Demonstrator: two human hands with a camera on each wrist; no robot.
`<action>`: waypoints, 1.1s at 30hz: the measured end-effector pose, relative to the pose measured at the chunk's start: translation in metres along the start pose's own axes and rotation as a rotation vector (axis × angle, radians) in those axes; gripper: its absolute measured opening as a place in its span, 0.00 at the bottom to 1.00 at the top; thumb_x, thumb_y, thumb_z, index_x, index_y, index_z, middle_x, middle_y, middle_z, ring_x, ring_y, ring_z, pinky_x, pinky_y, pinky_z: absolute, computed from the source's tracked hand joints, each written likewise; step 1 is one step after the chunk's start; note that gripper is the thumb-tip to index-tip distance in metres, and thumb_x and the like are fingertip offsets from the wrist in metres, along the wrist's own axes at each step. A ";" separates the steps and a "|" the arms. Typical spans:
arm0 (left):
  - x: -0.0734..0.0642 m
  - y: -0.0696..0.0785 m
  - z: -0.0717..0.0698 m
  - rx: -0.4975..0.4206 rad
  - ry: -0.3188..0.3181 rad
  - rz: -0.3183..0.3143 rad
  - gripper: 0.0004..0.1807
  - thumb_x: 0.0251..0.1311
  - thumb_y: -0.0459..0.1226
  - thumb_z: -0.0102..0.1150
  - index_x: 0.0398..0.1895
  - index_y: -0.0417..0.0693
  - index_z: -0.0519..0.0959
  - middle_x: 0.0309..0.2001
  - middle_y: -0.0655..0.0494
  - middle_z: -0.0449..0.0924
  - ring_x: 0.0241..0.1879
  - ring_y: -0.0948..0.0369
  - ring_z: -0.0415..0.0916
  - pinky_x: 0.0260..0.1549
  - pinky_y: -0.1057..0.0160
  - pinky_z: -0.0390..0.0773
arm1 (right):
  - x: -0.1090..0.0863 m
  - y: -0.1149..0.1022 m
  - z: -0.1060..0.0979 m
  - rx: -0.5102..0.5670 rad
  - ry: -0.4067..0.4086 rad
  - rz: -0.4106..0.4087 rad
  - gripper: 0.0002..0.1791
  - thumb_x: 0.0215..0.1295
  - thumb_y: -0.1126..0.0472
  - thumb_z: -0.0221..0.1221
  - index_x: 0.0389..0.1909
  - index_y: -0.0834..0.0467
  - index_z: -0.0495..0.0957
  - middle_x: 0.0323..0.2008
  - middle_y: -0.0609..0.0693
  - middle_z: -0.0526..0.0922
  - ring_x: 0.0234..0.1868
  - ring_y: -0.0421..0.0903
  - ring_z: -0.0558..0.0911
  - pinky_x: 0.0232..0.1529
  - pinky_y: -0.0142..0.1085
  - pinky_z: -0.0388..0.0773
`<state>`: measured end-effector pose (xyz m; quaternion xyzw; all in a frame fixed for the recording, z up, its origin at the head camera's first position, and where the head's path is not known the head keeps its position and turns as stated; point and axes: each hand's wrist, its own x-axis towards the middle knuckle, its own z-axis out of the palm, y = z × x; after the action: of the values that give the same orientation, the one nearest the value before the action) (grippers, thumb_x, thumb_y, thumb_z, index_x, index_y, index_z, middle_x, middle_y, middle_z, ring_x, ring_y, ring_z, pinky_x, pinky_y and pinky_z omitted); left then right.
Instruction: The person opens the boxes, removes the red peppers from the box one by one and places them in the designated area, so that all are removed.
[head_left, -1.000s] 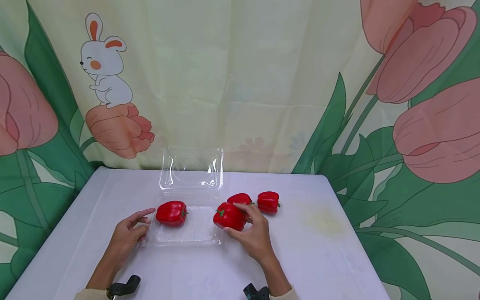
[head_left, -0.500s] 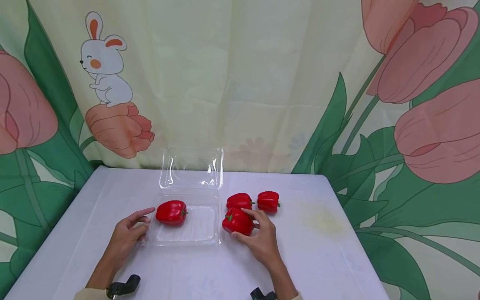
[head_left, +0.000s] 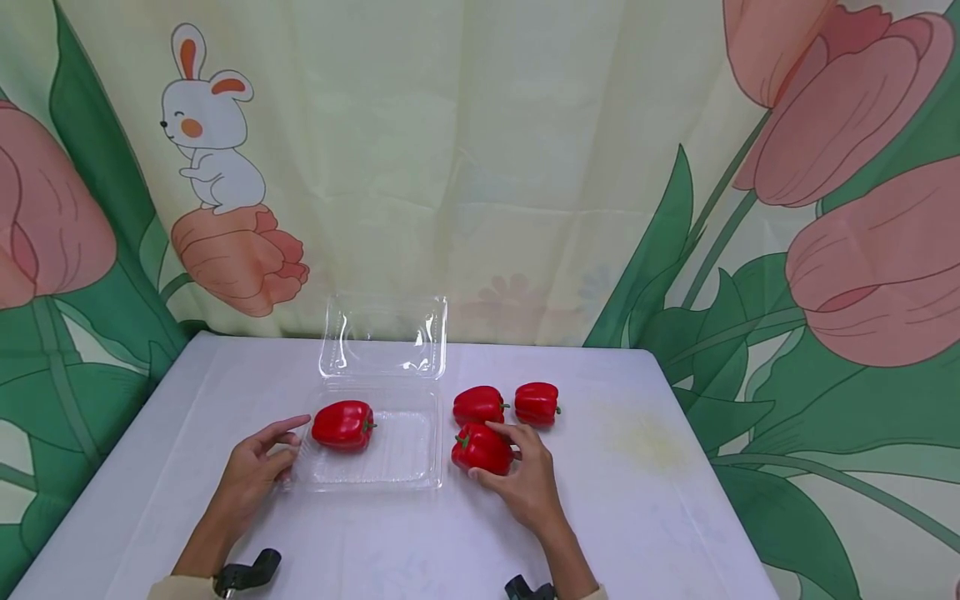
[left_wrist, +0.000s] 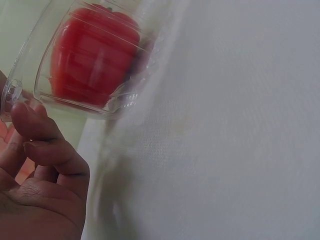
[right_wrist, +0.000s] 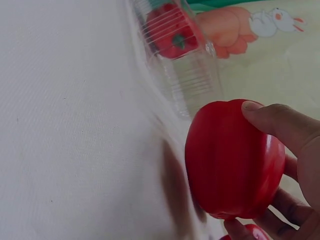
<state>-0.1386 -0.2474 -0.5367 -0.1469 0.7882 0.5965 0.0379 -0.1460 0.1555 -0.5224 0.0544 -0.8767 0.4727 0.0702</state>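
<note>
My right hand [head_left: 525, 482] grips a red bell pepper [head_left: 480, 450] between thumb and fingers, just right of the clear plastic container [head_left: 408, 486]. Its green stem points left in the head view. In the right wrist view this bell pepper [right_wrist: 232, 160] sits at or very close to the tabletop; contact is hard to make out. At the container's left rim, my left hand [head_left: 258, 471] pinches the edge, thumb and fingertips meeting at the rim in the left wrist view. Inside the container, on its left side, lies another red bell pepper [head_left: 343, 426].
Two more bell peppers, a nearer one [head_left: 478, 403] and a farther one [head_left: 536, 404], lie behind my right hand. The container's lid [head_left: 384, 337] stands raised at the table's back edge. A patterned curtain [head_left: 525, 167] hangs behind the white table [head_left: 637, 517].
My right hand has carried its bell pepper rightward and slightly nearer to me, away from the container's right edge. My left hand, the container and the other bell peppers have stayed put.
</note>
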 end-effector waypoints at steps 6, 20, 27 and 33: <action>0.002 -0.002 0.000 -0.003 -0.001 -0.007 0.32 0.71 0.34 0.60 0.78 0.54 0.71 0.58 0.45 0.74 0.34 0.57 0.77 0.33 0.67 0.83 | 0.002 0.003 0.003 -0.013 -0.016 -0.004 0.44 0.43 0.55 0.85 0.67 0.44 0.80 0.64 0.49 0.79 0.68 0.52 0.77 0.55 0.50 0.88; 0.000 0.000 0.000 -0.006 0.008 0.014 0.30 0.71 0.34 0.60 0.77 0.52 0.72 0.54 0.50 0.75 0.33 0.57 0.76 0.33 0.67 0.83 | 0.007 0.007 0.006 -0.039 -0.042 -0.005 0.44 0.44 0.56 0.85 0.67 0.43 0.81 0.64 0.50 0.79 0.69 0.55 0.76 0.55 0.52 0.88; 0.000 -0.001 0.000 -0.006 0.007 0.029 0.30 0.71 0.34 0.59 0.77 0.52 0.73 0.53 0.50 0.74 0.32 0.58 0.76 0.32 0.67 0.83 | 0.010 0.007 0.004 -0.049 -0.093 0.001 0.44 0.46 0.55 0.84 0.69 0.45 0.80 0.65 0.53 0.79 0.70 0.58 0.76 0.55 0.54 0.88; 0.000 -0.001 -0.001 -0.008 0.009 0.030 0.30 0.71 0.34 0.60 0.76 0.52 0.73 0.53 0.51 0.74 0.31 0.58 0.77 0.32 0.67 0.83 | 0.011 0.006 0.003 -0.039 -0.120 0.020 0.46 0.46 0.55 0.84 0.70 0.45 0.78 0.69 0.55 0.77 0.72 0.59 0.73 0.54 0.55 0.88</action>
<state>-0.1384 -0.2484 -0.5377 -0.1378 0.7880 0.5995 0.0249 -0.1584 0.1566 -0.5271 0.0722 -0.8889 0.4521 0.0139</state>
